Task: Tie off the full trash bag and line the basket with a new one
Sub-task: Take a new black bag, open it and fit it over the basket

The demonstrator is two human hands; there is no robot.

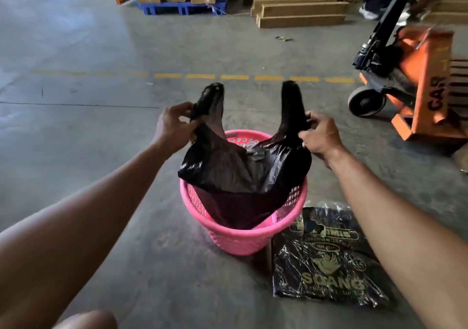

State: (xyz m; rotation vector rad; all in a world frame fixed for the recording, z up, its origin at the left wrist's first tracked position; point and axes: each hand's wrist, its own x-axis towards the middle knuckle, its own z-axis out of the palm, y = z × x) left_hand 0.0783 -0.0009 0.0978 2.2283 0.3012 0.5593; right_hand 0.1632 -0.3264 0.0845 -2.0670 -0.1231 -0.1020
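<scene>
A pink perforated plastic basket stands on the concrete floor in front of me. A black plastic trash bag sits in it, its lower part down inside the basket and its two handle loops sticking up. My left hand grips the left handle. My right hand pinches the right handle. Both hands hold the bag's mouth apart just above the basket's far rim.
A flat pack of black bags with gold print lies on the floor right of the basket. An orange pallet jack stands at the right. Stacked cardboard boxes on a blue pallet and long cartons line the back.
</scene>
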